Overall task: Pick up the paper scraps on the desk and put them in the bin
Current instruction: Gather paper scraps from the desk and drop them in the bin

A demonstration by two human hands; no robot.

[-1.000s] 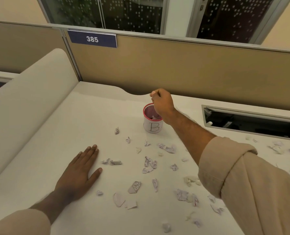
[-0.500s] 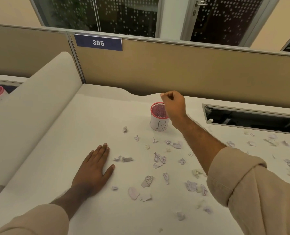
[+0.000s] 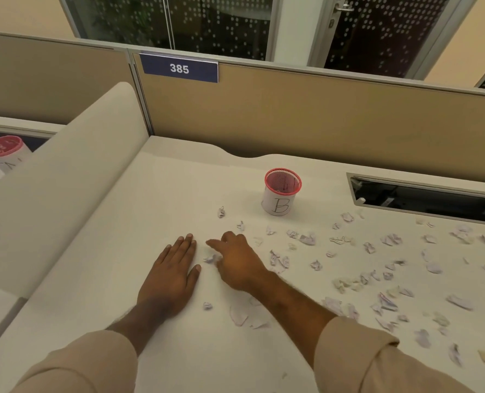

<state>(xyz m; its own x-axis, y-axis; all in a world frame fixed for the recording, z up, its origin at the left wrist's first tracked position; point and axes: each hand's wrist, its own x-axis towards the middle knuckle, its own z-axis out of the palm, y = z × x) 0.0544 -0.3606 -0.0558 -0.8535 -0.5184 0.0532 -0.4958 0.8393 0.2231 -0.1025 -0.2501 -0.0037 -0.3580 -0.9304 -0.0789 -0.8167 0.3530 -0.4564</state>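
Near desk (image 3: 99, 251) front-left corner: left hand (image 3: 171, 275) spread flat; right hand (image 3: 237, 260) fingers closing over paper scrap (image 3: 211, 258), not yet pinched. Pinch firmly, lift, carry to bin (image 3: 281, 192) mid-desk toward back edge

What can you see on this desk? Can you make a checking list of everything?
Surface: white desk, scraps scattered over its right half.
Job's things: red-rimmed bin marked B, upright near the back; many crumpled paper scraps lying loose.
Clutter: nothing seen besides the scraps.
Hands: left hand flat on the desk, fingers straight; right hand reaching onto a small scrap beside it, grip unclear.
Cables: nothing seen clearly; dark cable slot at the back right.
Surroundings: tan partition with sign 385; second red-rimmed bin on the neighbouring desk.
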